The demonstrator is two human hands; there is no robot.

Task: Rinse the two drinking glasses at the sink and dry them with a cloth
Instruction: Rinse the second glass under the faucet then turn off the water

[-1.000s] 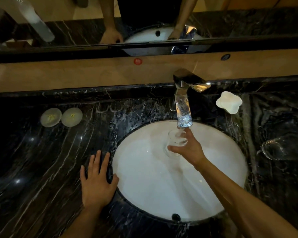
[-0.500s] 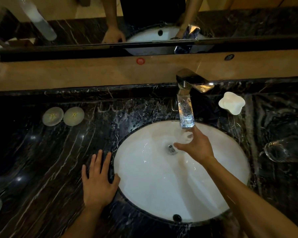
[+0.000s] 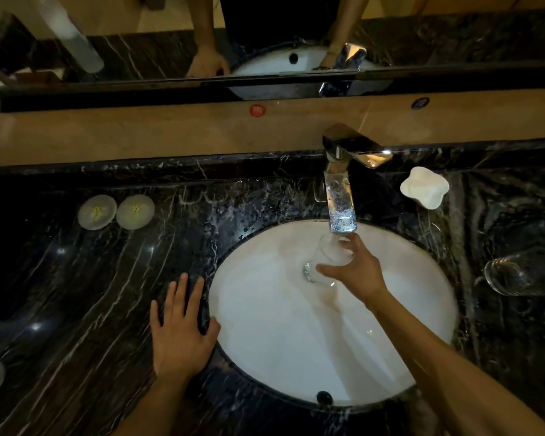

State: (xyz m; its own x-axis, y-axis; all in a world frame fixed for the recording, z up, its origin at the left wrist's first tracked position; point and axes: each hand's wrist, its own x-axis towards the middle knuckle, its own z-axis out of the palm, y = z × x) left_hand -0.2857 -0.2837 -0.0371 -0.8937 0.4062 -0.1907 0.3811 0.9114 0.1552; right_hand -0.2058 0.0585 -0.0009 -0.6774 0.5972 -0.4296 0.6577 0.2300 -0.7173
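Note:
My right hand holds a clear drinking glass over the white oval sink, just under the spout of the chrome faucet. The glass is tilted, its base toward the lower left. A second clear glass lies on its side on the dark marble counter at the far right. My left hand rests flat on the counter at the sink's left rim, fingers spread, holding nothing. No cloth is in view.
A white flower-shaped soap dish sits right of the faucet. Two round white coasters lie on the counter at the left. A mirror runs along the back wall above a tan ledge.
My right hand has kept the glass under the spout, tilting it from upright to slanted. My left hand has stayed on the counter.

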